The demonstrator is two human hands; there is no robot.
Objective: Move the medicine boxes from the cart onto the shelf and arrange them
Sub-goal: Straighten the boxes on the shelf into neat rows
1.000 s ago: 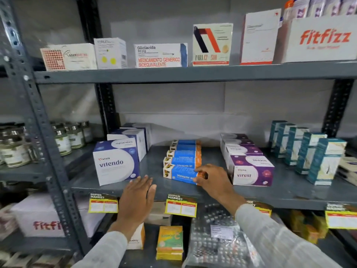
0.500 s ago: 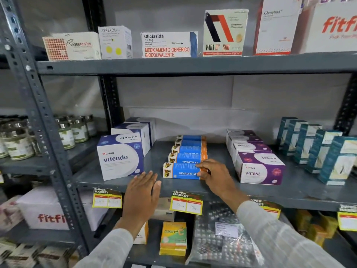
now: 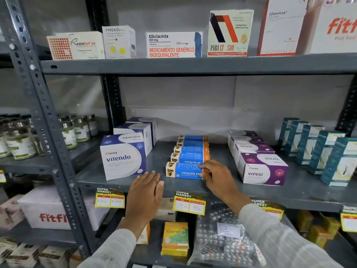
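Note:
A row of several blue-and-orange Vivalyn boxes runs front to back on the grey middle shelf (image 3: 158, 167). My right hand (image 3: 218, 177) grips the orange right end of the front Vivalyn box (image 3: 183, 170), thumb under, fingers on top. My left hand (image 3: 145, 192) hovers flat with fingers apart at the shelf's front edge, just left of that box, holding nothing. White-and-blue Vitendo boxes (image 3: 122, 157) stand to the left. Purple Virest boxes (image 3: 261, 171) line up to the right. The cart is out of view.
Teal boxes (image 3: 328, 151) stand at the far right of the shelf. The upper shelf (image 3: 193, 65) carries assorted medicine boxes. Jars (image 3: 19, 140) fill the neighbouring left rack. Below are price tags (image 3: 189, 203), a Raservit box (image 3: 174, 238), blister packs and a fitfizz carton (image 3: 44, 209).
The camera has come closer to the shelf. My right hand stays on the front Vivalyn box, which has been drawn slightly toward the shelf's front edge. My left hand has barely moved.

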